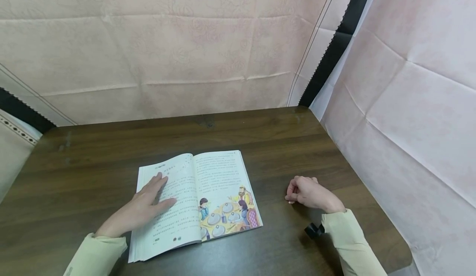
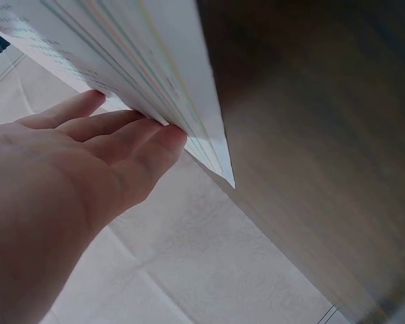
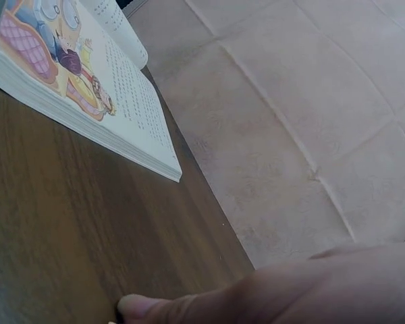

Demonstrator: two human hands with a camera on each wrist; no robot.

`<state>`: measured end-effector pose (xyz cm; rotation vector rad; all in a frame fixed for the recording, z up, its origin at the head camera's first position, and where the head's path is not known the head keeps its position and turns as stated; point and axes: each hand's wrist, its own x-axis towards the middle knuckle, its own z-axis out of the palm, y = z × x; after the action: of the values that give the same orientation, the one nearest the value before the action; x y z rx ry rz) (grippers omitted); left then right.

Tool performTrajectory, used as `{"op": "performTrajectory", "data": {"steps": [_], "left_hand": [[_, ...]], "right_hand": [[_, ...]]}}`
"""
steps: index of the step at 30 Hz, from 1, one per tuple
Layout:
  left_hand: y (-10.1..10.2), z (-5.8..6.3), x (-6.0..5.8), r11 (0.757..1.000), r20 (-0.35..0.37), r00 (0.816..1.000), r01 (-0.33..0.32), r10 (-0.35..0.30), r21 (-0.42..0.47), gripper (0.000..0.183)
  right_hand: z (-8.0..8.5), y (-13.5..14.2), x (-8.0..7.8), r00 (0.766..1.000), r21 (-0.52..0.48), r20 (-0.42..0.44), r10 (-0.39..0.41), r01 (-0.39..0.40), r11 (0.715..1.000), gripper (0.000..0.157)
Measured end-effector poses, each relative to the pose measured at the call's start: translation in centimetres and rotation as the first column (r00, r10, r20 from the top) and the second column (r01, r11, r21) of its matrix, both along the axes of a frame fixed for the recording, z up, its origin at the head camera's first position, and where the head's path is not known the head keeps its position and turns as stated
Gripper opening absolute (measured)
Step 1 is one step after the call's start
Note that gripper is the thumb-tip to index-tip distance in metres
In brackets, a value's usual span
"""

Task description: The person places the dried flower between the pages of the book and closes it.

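An open book (image 1: 219, 172) lies on the brown table, with printed text on both pages and a coloured picture of people at a table low on the right page. Across the left page rests my left hand (image 1: 135, 210), fingers spread and fairly straight. The left wrist view has that hand (image 2: 88, 148) against the book's page edges (image 2: 169, 74). To the right of the book, apart from it, my right hand (image 1: 310, 193) rests on the tabletop with loosely curled fingers. Nothing shows in its grasp; the right wrist view catches only part of this hand (image 3: 256, 297).
The wood-grain table (image 1: 178, 135) has a rounded right corner. Pale patterned cloth (image 1: 186, 53) hangs behind it, and another cloth panel (image 1: 416, 115) runs along the right side. A small black object (image 1: 314, 230) sits at the right sleeve's cuff.
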<state>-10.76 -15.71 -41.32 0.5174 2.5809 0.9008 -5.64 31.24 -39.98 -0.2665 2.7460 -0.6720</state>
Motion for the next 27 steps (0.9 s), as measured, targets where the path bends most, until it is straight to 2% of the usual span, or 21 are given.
{"op": "performTrajectory", "data": {"steps": [4, 9, 20, 27], "left_hand": [[0.0, -0.1, 0.1, 1.000, 0.009, 1.000, -0.001, 0.001, 0.000, 0.093], [-0.1, -0.1, 0.1, 1.000, 0.005, 1.000, 0.000, 0.000, 0.002, 0.093], [-0.1, -0.2, -0.1, 1.000, -0.001, 1.000, 0.003, -0.003, 0.004, 0.093], [-0.1, -0.2, -0.2, 1.000, -0.010, 1.000, 0.008, -0.008, -0.001, 0.093]], "right_hand": [[0.1, 0.1, 0.0, 1.000, 0.003, 0.011, -0.024, 0.024, 1.000, 0.010], [0.2, 0.1, 0.1, 0.997, 0.013, 0.038, -0.066, 0.065, 0.998, 0.022], [0.1, 0.0, 0.0, 0.996, -0.030, 0.047, -0.078, 0.079, 0.996, 0.029], [-0.1, -1.0, -0.6, 0.997, -0.141, 0.058, -0.046, 0.054, 0.989, 0.021]]}}
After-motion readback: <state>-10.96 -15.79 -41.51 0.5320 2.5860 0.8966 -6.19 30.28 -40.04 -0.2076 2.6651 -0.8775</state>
